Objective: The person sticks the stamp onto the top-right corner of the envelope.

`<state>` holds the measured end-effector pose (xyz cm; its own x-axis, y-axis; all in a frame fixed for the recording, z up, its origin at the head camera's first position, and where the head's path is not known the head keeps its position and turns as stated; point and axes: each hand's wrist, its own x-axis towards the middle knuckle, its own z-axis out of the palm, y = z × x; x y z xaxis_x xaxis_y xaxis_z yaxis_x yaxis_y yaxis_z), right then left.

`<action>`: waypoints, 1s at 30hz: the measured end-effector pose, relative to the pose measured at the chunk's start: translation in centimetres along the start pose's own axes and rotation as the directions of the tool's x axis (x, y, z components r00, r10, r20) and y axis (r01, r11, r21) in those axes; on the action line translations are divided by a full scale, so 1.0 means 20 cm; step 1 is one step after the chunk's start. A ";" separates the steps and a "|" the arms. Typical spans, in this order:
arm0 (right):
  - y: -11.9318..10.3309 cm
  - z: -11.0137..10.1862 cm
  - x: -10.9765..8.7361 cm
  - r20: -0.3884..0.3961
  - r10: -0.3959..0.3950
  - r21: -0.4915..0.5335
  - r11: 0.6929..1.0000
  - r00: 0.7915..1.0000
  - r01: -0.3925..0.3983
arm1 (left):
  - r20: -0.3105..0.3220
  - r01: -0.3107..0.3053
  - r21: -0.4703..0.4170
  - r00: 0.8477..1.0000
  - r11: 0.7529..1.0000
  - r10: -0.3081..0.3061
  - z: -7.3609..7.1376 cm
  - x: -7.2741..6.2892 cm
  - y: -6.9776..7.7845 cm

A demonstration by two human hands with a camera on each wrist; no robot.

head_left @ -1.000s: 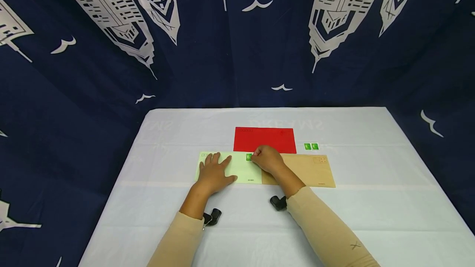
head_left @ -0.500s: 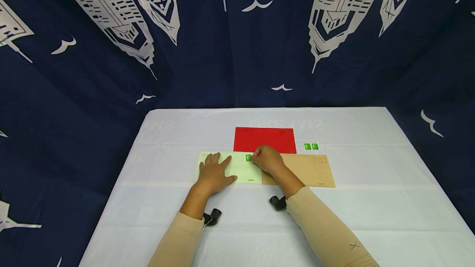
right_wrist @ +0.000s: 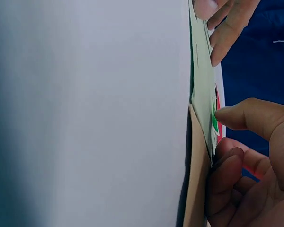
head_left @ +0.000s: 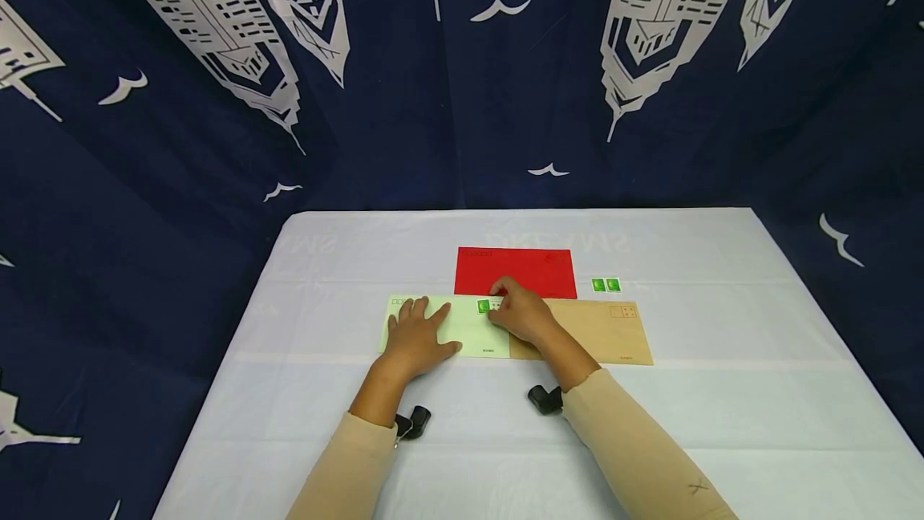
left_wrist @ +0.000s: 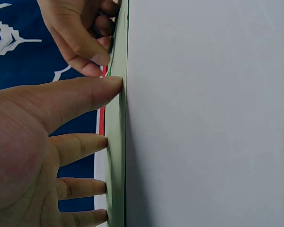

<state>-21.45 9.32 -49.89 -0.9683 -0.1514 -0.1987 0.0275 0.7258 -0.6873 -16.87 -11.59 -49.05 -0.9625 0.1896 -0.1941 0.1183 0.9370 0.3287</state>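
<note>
My left hand (head_left: 419, 341) lies spread on a pale green envelope (head_left: 482, 337), its fingertips pressing the paper. A small green stamp (head_left: 483, 306) lies flat near that envelope's upper right corner, beside a printed box. Over this corner is my right hand (head_left: 527, 316), thumb and index finger apart. In the right wrist view the thumb tip (right_wrist: 222, 115) touches the green stamp (right_wrist: 215, 116), while the other fingers curl loosely at the paper's edge. Part of a tan envelope (head_left: 592, 335) is covered by the right hand and wrist.
A red envelope (head_left: 514, 270) lies behind the green and tan ones. Two more green stamps (head_left: 605, 285) sit side by side to its right. All rest on a table with a white cloth (head_left: 325, 295); a dark blue patterned curtain (head_left: 447, 103) hangs behind it.
The right hand's index finger has lifted away from its thumb, uncovering the printed box beside the stamp. The stamp shifted slightly left earlier. The left hand stays in place.
</note>
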 end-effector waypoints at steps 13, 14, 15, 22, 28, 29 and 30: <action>0.00 0.01 0.00 0.027 -0.022 -0.031 0.999 0.999 0.022 | -0.001 0.004 -0.004 1.000 1.000 -0.004 0.00 0.00 0.00; 0.00 0.01 0.00 0.026 -0.019 -0.034 0.999 0.999 0.020 | -0.002 0.004 -0.003 1.000 1.000 -0.004 0.00 0.00 0.00; 0.00 0.01 0.01 0.024 -0.016 -0.034 0.999 1.000 0.017 | -0.001 0.004 -0.002 1.000 1.000 -0.004 0.00 0.00 0.00; 0.01 0.01 0.01 0.018 -0.013 -0.041 0.999 1.000 0.014 | 0.001 0.004 -0.001 1.000 1.000 -0.004 0.00 0.00 0.00; 0.00 0.01 0.00 0.003 -0.016 -0.029 0.999 1.000 0.016 | 0.006 0.004 -0.003 1.000 1.000 -0.004 0.00 0.00 0.00; 0.01 0.01 0.00 0.001 -0.017 -0.027 0.999 1.000 0.017 | 0.006 0.004 -0.005 1.000 1.000 -0.004 0.00 0.00 0.00; 0.01 0.02 0.00 -0.002 -0.018 -0.026 1.000 1.000 0.018 | 0.007 0.004 -0.006 1.000 1.000 -0.003 0.00 0.00 0.00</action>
<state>-21.44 9.20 -50.22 -0.9691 -0.1631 -0.1851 0.0038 0.7403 -0.6723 -16.87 -11.55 -48.93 -0.9611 0.1885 -0.2020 0.1135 0.9359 0.3334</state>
